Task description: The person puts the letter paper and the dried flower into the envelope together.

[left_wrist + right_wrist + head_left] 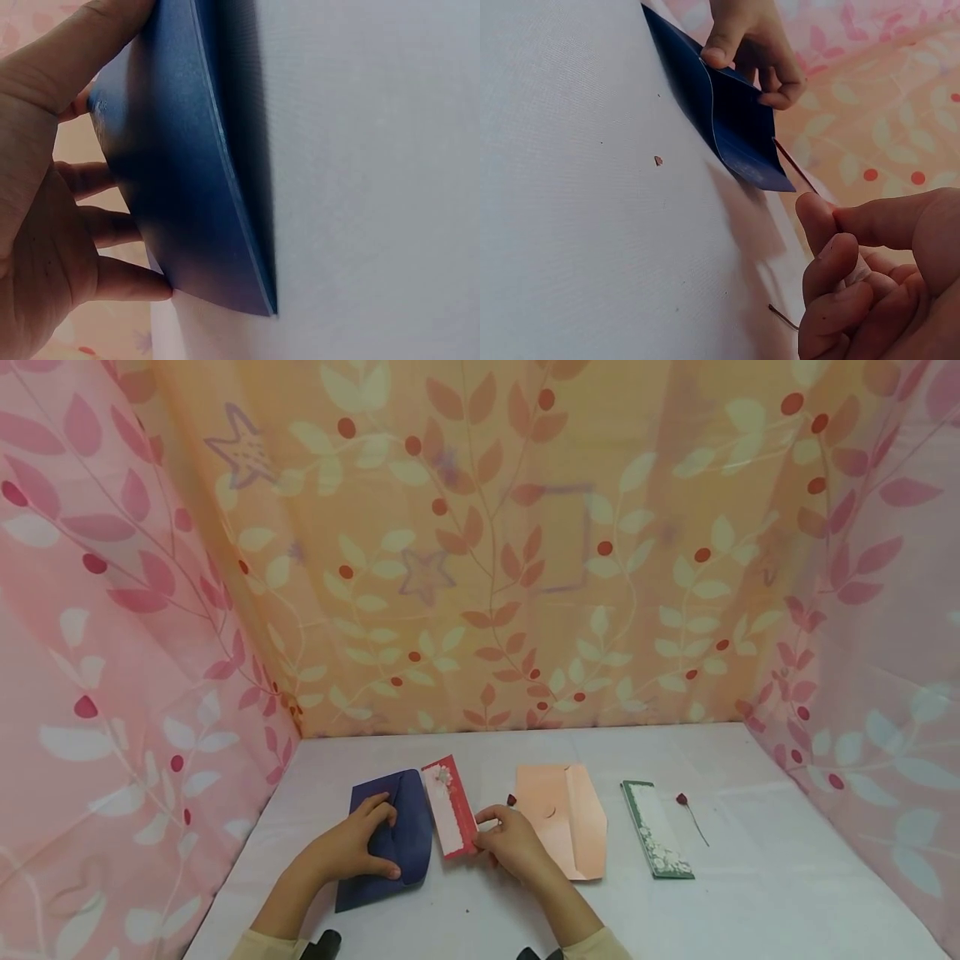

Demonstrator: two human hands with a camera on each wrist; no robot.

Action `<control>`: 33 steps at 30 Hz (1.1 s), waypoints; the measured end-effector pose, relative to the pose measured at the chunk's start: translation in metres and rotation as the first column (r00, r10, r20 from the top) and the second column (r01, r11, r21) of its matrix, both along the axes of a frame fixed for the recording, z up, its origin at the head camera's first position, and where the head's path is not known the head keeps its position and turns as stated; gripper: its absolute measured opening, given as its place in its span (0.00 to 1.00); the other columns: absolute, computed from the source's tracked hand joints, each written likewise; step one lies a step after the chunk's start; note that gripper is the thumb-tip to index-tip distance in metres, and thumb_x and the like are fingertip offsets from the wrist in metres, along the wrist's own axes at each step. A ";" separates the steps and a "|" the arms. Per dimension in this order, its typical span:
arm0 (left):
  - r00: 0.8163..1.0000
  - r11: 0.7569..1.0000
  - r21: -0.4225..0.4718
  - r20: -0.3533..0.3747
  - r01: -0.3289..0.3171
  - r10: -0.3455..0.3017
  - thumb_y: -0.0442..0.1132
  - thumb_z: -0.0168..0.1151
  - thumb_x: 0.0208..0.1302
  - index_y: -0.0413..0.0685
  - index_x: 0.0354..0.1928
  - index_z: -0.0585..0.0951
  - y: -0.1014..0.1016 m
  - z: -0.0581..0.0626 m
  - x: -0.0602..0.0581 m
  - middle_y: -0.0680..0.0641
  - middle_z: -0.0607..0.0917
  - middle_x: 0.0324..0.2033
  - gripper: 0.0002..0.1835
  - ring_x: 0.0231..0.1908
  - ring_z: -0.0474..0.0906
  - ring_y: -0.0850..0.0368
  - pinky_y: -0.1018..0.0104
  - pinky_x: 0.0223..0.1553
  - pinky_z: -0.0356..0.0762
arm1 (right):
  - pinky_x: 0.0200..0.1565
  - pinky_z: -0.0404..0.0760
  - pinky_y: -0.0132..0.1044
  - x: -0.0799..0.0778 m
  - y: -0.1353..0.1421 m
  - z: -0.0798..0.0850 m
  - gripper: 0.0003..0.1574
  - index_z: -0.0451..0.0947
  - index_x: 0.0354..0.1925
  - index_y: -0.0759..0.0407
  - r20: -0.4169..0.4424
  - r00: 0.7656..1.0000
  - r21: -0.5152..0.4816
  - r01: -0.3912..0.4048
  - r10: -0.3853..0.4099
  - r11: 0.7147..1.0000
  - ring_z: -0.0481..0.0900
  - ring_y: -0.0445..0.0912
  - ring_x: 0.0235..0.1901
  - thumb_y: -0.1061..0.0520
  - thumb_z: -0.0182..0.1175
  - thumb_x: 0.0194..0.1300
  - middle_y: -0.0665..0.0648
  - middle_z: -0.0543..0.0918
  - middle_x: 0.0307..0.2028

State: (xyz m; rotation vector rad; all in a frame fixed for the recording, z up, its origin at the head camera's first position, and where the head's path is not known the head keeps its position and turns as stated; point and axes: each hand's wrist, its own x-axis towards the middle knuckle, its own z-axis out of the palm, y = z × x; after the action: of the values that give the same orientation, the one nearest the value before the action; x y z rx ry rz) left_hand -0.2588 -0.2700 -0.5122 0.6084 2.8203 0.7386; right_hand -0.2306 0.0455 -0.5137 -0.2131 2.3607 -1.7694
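My left hand [352, 845] grips a dark blue envelope [414, 837] across its width, thumb at the near edge and fingers at the far edge. In the right wrist view the mouth of that envelope [742, 124] gapes, facing the right hand. My right hand [517, 845] pinches the lower right corner of a slim red card [463, 806] with a white panel and pale flowers. The card stands tilted just right of the envelope's flap. In the right wrist view only its thin red edge [795, 166] shows beyond the fingertips.
Right of the right hand lies a peach envelope [543, 835], with a small dried rose [512, 799] at its left edge. Farther right are a green-bordered floral card [660, 835] and another dried rose [682, 799]. Patterned curtains [480, 568] enclose the white table [750, 902].
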 end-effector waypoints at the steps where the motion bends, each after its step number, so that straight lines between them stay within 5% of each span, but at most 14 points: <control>1: 1.000 1.000 0.000 0.005 -0.003 0.003 0.69 0.80 0.41 0.63 0.51 0.71 0.001 0.000 0.000 0.37 0.59 0.76 0.39 0.69 0.66 0.31 0.31 0.63 0.71 | 0.20 0.66 0.32 0.000 0.000 0.000 0.17 0.78 0.51 0.62 0.003 1.000 0.001 -0.002 0.002 1.000 0.71 0.42 0.15 0.60 0.66 0.65 0.62 0.88 0.26; 12: 0.999 0.999 -0.017 0.020 -0.038 0.038 0.69 0.80 0.39 0.64 0.51 0.72 0.006 0.001 0.001 0.38 0.60 0.76 0.40 0.68 0.67 0.31 0.30 0.61 0.71 | 0.21 0.69 0.32 0.002 -0.011 -0.006 0.18 0.79 0.52 0.60 0.025 0.999 -0.005 -0.020 0.020 1.000 0.69 0.41 0.14 0.59 0.66 0.64 0.58 0.88 0.25; 33: 1.000 1.000 -0.025 -0.002 0.000 0.000 0.72 0.78 0.40 0.67 0.51 0.72 0.011 -0.004 0.001 0.38 0.61 0.76 0.39 0.68 0.68 0.34 0.31 0.60 0.73 | 0.19 0.70 0.33 0.001 -0.039 -0.005 0.24 0.78 0.55 0.63 -0.002 0.999 0.023 0.034 -0.034 0.999 0.69 0.41 0.13 0.62 0.65 0.59 0.52 0.88 0.23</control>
State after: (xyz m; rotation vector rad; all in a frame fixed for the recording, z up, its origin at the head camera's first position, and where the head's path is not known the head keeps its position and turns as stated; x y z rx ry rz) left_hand -0.2579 -0.2589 -0.5158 0.6050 2.8267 0.7017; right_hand -0.2297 0.0067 -0.5183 -0.1720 2.3984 -1.7560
